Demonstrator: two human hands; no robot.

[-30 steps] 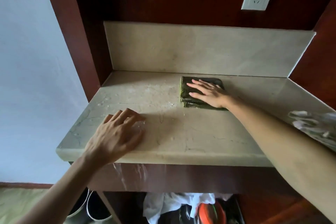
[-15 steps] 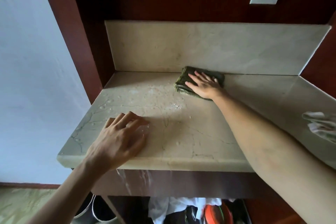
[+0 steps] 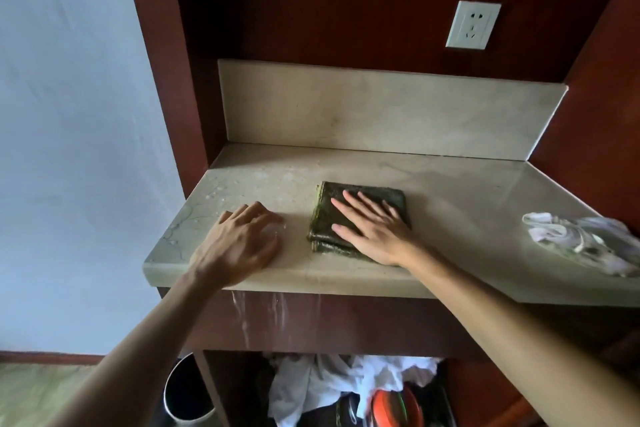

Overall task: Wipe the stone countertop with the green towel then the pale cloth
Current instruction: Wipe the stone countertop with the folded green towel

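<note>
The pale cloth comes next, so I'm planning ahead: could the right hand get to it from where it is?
Probably yes. The right hand lies flat on the green towel, and the countertop between it and the pale cloth at the right edge looks bare.

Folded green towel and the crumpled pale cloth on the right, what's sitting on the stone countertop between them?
Nothing: in the head view, bare stone countertop separates the folded green towel from the crumpled pale cloth.
</note>
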